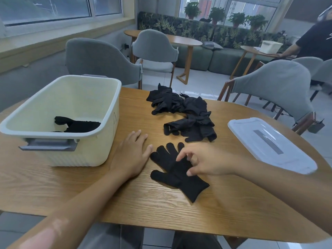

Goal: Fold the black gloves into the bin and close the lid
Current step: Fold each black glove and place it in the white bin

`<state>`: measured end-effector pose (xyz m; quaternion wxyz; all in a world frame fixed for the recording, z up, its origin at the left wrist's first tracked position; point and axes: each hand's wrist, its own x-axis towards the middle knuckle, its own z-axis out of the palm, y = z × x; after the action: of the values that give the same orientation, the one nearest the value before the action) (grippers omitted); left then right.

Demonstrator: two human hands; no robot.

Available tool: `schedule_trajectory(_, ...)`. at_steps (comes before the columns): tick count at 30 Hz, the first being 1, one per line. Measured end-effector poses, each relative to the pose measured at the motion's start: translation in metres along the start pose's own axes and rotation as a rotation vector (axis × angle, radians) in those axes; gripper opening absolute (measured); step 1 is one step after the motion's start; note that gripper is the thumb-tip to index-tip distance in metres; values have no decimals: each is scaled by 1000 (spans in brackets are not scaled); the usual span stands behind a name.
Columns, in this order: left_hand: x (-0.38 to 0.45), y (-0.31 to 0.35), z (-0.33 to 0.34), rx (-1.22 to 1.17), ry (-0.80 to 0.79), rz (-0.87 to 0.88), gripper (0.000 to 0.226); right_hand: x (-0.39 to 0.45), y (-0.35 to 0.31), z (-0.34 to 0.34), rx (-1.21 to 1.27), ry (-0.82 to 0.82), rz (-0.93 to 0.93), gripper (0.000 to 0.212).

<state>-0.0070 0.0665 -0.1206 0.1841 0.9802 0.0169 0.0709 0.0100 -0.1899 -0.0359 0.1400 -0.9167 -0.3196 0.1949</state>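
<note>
Black gloves already lie inside the cream bin (100, 112) at left. Beside it the left hand (133, 153) rests flat, fingers straight, on the table (89, 186). One glove (172, 175) lies spread under the loosely curled right hand (206, 161), which holds nothing. A glove pile (183, 112) sits beyond; the lid (269, 142) lies rightmost.

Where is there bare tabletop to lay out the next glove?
Bare wood lies along the near edge of the table, below the flat glove, and between the glove pile and the lid. It is crowded between the bin and the flat glove, where the left hand rests.
</note>
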Motion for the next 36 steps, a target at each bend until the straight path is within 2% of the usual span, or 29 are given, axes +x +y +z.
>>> schedule_trajectory(7,0,1,-2,-21,9,5,61,5,2,45,98,208,11,44)
schedule_trajectory(11,-1,1,-3,-16,-15,6,76,13,7,43,140,373,46,31)
schedule_trajectory(14,-1,0,-2,13,-26,13,84,20,33,30,68,580,146,30)
schedule_trajectory(17,-1,0,-2,31,-24,10,89,21,64,16,83,733,318,45)
schedule_trajectory(19,0,1,-2,25,-28,2,92,19,79,9,93,747,421,54)
schedule_trajectory(22,1,2,-2,24,-29,-9,91,23,99,4,147,675,491,58)
schedule_trajectory(24,0,2,-2,19,-25,-13,87,29,110,3,200,663,534,51)
schedule_trajectory(26,0,2,-3,6,-22,-12,82,35,113,2,269,672,569,36)
schedule_trajectory(29,0,2,-4,-2,-21,-10,78,38,110,-2,251,758,574,14)
schedule_trajectory(33,-1,0,-3,-15,-17,-4,76,28,90,-8,157,857,523,6)
schedule_trajectory(36,-1,0,-3,-22,-1,6,73,16,78,-9,271,886,512,7)
